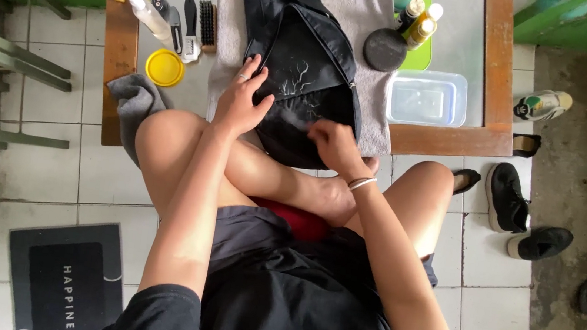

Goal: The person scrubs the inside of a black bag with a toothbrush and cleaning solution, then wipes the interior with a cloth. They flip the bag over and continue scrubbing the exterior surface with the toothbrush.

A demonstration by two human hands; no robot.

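The left hand [242,95] lies flat on the near end of a black bag [305,69], fingers spread and apart, pressing it down at its left edge; a ring shows on one finger. The right hand [333,144] sits just to the right of it and nearer the body, on the bag's lower part, fingers curled together as if around something small, but what it grips, if anything, is blurred and cannot be told. Bracelets circle that wrist. Between the two hands the bag's fabric carries whitish streaks [296,83]. The bag rests on a grey towel [357,9] spread over a low table [118,39], and its far end runs away from both hands toward the top of the view. Left of the left hand stand a yellow lid [165,67], a white bottle [149,14], brushes [198,26] and, at the table's edge, a grey cloth [136,99]. Beyond the right hand sit a black round lid [385,49], small bottles [421,22] and a clear plastic box [427,99]. Well right of the right hand, shoes [509,199] lie on the floor. The person sits cross-legged, knees just below both hands.
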